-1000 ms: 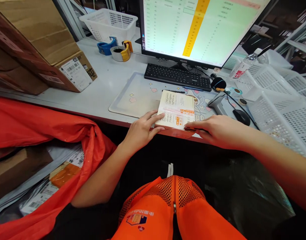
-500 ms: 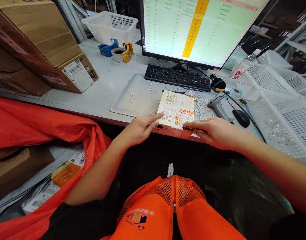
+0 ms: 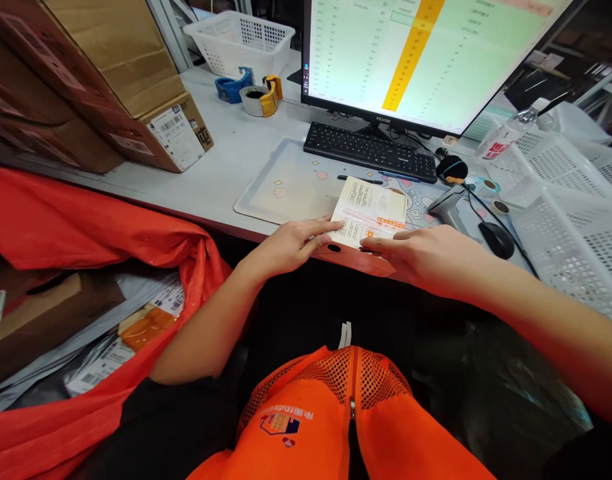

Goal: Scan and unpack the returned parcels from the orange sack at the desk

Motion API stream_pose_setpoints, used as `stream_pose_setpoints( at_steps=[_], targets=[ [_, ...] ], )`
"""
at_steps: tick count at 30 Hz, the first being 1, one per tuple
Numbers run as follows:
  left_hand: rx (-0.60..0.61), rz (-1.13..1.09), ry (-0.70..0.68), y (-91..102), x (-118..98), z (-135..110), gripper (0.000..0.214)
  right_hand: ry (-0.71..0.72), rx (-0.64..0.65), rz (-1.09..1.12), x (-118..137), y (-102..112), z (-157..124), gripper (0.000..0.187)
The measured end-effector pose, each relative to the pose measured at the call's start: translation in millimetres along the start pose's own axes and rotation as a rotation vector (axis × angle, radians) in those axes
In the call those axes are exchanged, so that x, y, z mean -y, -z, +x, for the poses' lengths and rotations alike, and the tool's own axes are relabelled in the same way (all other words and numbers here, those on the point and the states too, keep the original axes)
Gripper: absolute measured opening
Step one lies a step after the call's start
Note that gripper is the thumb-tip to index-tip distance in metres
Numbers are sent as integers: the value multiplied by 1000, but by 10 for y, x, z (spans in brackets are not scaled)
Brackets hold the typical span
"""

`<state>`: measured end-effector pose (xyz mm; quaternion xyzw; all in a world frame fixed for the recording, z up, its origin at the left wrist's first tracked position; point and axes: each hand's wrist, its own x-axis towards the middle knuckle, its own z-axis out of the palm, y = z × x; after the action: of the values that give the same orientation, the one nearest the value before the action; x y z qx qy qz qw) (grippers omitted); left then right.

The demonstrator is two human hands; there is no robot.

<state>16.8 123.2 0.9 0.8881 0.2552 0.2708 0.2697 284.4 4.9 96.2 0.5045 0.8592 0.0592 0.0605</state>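
Had a pale box [image 3: 369, 203] at the near edge of the desk [image 3: 231, 150], lying over the mat [image 3: 279, 177] with its printed top up. Held the box by its near left corner in the left hand [image 3: 296, 247], with that grip only partly curled, fingers on top and thumb against the near side. Had the grip of the right hand [image 3: 426, 260] closed on a thin dark tool [image 3: 370, 251], at the near edge of the box's top; could not tell the tool's kind. Saw a dark round hole [image 3: 335, 247] in the near side, just beside the left thumb. Had a pen [image 3: 360, 180] just beyond the box, and past it a keyboard [image 3: 369, 150] and a monitor [image 3: 361, 53]. To the right, had a scanner [image 3: 449, 203] near the right hand, then a mouse [image 3: 496, 240]. To the left, well apart, saw tape dispensers [image 3: 260, 101] and cartons [image 3: 111, 40].
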Motion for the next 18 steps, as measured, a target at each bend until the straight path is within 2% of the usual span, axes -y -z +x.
stream_pose_setpoints(
  at_steps=[6, 11, 15, 18],
  targets=[
    [-17, 12, 2, -18, -12, -13, 45, -2, 150, -218, 256, 207, 231, 44],
    [-35, 37, -4, -42, -46, -36, 44, -72, 224, -297, 655, 417, 420, 32],
    [-53, 95, -5, -75, -49, -56, 44, -132, 236, -299, 931, 371, 591, 28],
    [-74, 115, -10, -115, -14, -61, 45, -143, 212, -297, 980, 263, 688, 32]
  ],
)
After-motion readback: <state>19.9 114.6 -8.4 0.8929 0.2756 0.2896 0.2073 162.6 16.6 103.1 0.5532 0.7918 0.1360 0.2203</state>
